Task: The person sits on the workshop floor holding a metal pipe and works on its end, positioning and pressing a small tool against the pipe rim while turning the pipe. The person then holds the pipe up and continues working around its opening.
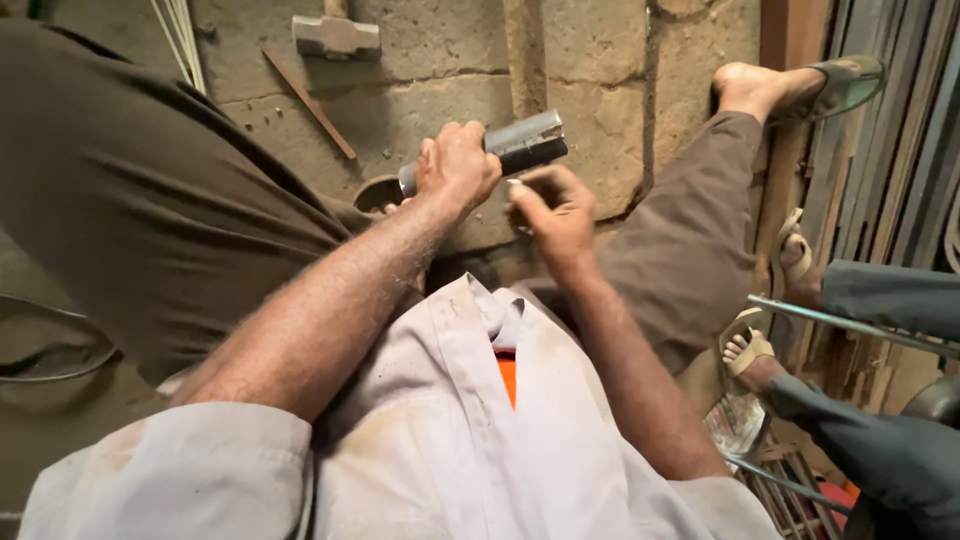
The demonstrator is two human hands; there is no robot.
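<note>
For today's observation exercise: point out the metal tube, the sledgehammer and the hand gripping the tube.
Metal tube [525, 140], head view, on its grey outer wall.
Sledgehammer [336, 36], head view, on its steel head.
Left hand [457, 165], head view, on its back.

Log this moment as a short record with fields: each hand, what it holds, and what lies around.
left hand: gripping a short metal pipe, held level
right hand: fingertips pinched just under the pipe's end; what they hold cannot be told
hammer: lying on the concrete floor
rod: thin, on the floor near the hammer
</note>
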